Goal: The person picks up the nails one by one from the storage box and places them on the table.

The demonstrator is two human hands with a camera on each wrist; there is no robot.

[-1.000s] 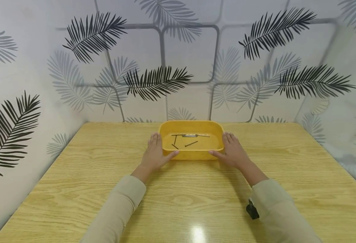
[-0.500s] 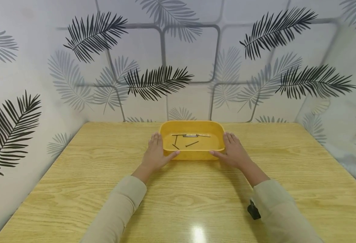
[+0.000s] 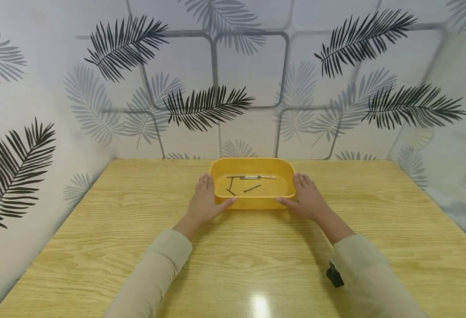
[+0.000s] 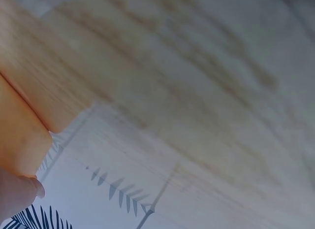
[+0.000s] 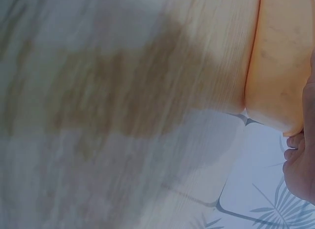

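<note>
A yellow tray point(image 3: 253, 202) sits on the wooden table point(image 3: 98, 247), just above the centre of the head view and near the table's far edge. Both hands bracket the tray.

The left hand point(image 3: 204, 201) lies against the tray's left wall. Its fingers extend straight along that wall, and the thumb points right along the near wall. The hand touches the tray; the fingers are not curled round the rim. In the left wrist view, a fingertip point(image 4: 19, 192) appears at the lower left of the frame, next to the tray's orange-yellow wall point(image 4: 17, 135).

The right hand point(image 3: 305, 198) mirrors this on the tray's right wall: fingers straight along the side, thumb pointing left along the near wall, in contact with it. In the right wrist view, the fingers point(image 5: 300, 165) sit at the right edge of the frame beside the tray wall point(image 5: 278, 66).

Inside the tray lie several thin dark nails point(image 3: 252, 188), and a longer metal piece point(image 3: 250, 177) lies across near the far wall.

Beige sleeves point(image 3: 157, 274) cover both forearms. A small black device point(image 3: 334, 274) is visible at the right wrist. Leaf-patterned wall panels point(image 3: 217, 66) enclose the table at the top and sides of the frame.
</note>
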